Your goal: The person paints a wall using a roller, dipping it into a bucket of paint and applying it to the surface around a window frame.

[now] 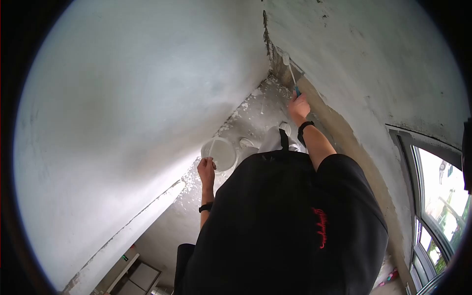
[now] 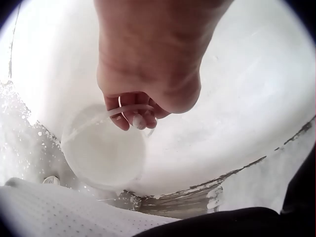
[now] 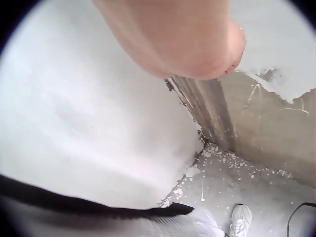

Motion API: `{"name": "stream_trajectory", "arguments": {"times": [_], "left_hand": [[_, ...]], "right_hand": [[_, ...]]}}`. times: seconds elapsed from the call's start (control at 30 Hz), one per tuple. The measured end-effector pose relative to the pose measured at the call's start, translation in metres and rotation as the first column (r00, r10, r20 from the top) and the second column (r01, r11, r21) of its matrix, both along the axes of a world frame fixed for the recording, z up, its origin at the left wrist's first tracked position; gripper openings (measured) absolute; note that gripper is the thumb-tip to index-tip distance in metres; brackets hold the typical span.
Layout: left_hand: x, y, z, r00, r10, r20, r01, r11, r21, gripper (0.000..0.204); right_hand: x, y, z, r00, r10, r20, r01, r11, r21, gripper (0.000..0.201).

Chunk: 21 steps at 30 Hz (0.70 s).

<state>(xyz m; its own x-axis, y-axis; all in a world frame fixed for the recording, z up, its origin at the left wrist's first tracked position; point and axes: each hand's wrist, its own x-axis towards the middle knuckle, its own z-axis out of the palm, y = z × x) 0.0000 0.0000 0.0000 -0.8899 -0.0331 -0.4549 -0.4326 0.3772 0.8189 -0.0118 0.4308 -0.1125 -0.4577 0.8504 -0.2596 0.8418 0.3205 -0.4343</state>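
My left hand (image 1: 206,169) grips the thin handle (image 2: 131,107) of a whitish plastic bucket (image 1: 226,156), with the fingers curled round it. The bucket hangs below that hand, beside my legs; in the left wrist view its round wall (image 2: 106,158) shows under the fingers. Stretched out ahead, my right hand (image 1: 299,105) holds a small paint roller by its blue handle (image 1: 297,91). A thin shaft leads to the white roller head (image 1: 286,59), which is up against the wall near the corner. In the right wrist view my hand (image 3: 192,44) hides the roller.
Two whitish walls (image 1: 147,88) meet in a corner with a dark, ragged seam (image 1: 267,32). Bare grey-brown plaster (image 3: 266,118) runs low along the right wall. White flakes litter the floor (image 1: 263,105) around my shoes. A window (image 1: 440,191) is at the right.
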Motion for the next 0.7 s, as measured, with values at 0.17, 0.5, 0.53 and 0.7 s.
{"name": "stream_trajectory", "arguments": {"times": [0.17,0.5,0.53,0.7], "left_hand": [[-0.024,-0.02,-0.011,0.999,-0.037,0.036,0.037,0.999,0.002,0.022],[-0.057,-0.043,-0.032,0.983,0.001,0.184,-0.011,0.999,0.05,0.015],[-0.056,-0.047,-0.036,0.977,0.037,0.21,-0.047,0.998,0.043,0.015],[-0.041,-0.071,-0.041,0.969,0.091,0.23,-0.093,0.996,-0.002,0.014]], "right_hand": [[0.06,0.009,0.004,0.999,0.012,0.051,-0.016,0.997,0.073,0.047],[0.186,-0.009,0.013,0.975,-0.2,0.099,0.185,0.972,0.144,0.041],[0.195,-0.01,0.011,0.97,-0.222,0.096,0.201,0.96,0.193,0.041],[0.223,-0.009,0.013,0.968,-0.223,0.112,0.2,0.961,0.189,0.04]]}}
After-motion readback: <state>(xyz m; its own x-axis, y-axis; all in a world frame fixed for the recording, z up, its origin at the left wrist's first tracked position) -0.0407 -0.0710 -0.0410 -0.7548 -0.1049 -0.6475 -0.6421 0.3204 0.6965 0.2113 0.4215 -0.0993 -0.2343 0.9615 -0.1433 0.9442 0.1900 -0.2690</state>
